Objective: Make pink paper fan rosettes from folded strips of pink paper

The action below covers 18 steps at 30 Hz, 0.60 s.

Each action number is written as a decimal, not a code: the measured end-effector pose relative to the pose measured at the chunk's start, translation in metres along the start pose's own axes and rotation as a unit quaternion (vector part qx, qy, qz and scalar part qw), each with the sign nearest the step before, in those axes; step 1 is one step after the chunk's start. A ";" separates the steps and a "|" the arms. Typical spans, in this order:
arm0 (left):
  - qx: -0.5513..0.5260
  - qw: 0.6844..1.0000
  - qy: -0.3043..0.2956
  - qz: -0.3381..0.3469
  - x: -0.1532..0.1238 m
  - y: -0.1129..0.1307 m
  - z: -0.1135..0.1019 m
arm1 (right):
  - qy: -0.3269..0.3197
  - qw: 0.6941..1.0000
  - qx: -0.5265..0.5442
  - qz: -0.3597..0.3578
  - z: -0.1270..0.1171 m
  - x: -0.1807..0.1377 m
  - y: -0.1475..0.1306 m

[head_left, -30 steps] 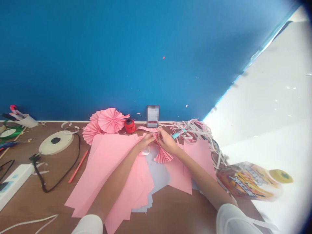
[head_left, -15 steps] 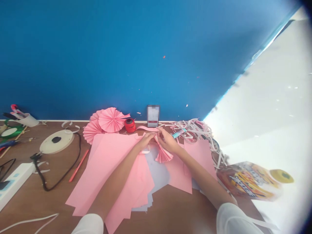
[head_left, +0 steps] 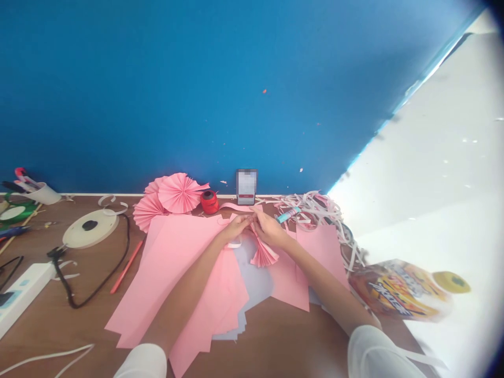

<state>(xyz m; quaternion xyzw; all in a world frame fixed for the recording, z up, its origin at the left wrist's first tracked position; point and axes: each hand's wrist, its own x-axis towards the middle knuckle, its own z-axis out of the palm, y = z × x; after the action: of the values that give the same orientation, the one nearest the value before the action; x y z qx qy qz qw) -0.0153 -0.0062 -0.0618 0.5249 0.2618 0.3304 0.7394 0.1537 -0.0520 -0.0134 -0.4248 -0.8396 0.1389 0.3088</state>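
Observation:
Between my two hands is a pink pleated paper fan [head_left: 264, 254], its folds spreading downward below the fingers. My left hand [head_left: 237, 229] is closed at the gathered top of the fan. My right hand [head_left: 268, 227] is closed round the same gathered end from the other side, with fingertips meeting those of the left. The pinched part itself is hidden by the fingers. Under both forearms lie pink paper sheets [head_left: 173, 262], with grey-blue sheets [head_left: 254, 283] partly showing beneath.
Finished pink paper rosettes [head_left: 181, 193] lean by the blue wall, beside a red tape-like roll [head_left: 209, 202] and a propped phone [head_left: 247, 186]. A teal glue-stick-like tube [head_left: 289, 214] and paper strips [head_left: 315, 205] lie right, near a bottle [head_left: 409, 289]. A power strip [head_left: 23, 296] sits left.
Both hands have drawn slightly closer together around the fan's gathered end, and the fan hangs a little lower. The surrounding objects have stayed in place.

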 end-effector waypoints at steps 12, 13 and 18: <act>-0.042 0.997 0.066 0.001 -0.001 0.008 0.002 | -0.001 0.999 0.044 0.000 -0.006 -0.001 0.001; -0.045 0.997 0.063 -0.002 -0.001 0.008 0.002 | 0.010 0.999 0.053 0.009 -0.008 0.000 0.000; -0.039 0.999 0.032 -0.010 -0.003 0.010 0.004 | 0.028 0.996 0.082 0.033 -0.010 0.002 -0.004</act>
<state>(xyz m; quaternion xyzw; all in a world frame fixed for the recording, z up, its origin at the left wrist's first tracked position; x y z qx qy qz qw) -0.0158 -0.0086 -0.0511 0.4823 0.2770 0.3496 0.7539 0.1572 -0.0532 -0.0033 -0.4290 -0.8020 0.2060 0.3610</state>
